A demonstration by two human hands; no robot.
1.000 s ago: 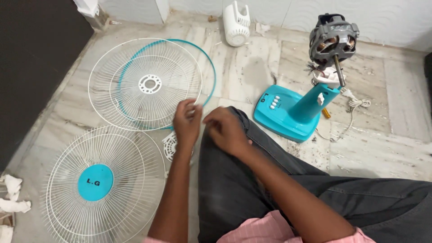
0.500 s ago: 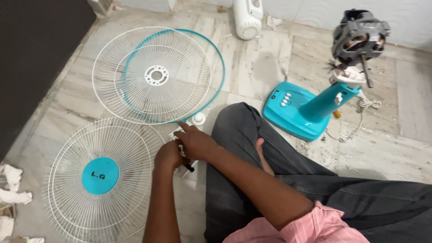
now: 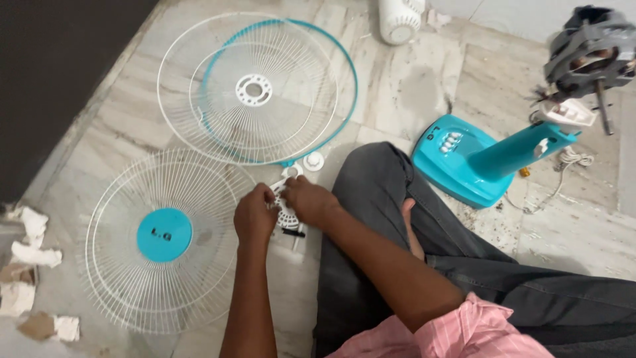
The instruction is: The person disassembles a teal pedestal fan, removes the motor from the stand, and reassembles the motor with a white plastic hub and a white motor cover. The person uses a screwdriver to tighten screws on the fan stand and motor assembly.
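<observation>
Pinching a small white plastic part [image 3: 286, 211] between them, left hand [image 3: 254, 217] and right hand [image 3: 309, 201] work low over the floor [image 3: 404, 86]. Both fan guards [image 3: 255, 89] lie detached; motor [image 3: 586, 50] sits bare on the teal stand [image 3: 490, 162]. Reassembly appears outstanding.

labels: 1 | round teal badge [image 3: 164, 235] with small dark marking, centre of white wire fan grille [image 3: 119, 278], lower left on floor | packages: 0 | signs: 0 | screens: 0
</observation>
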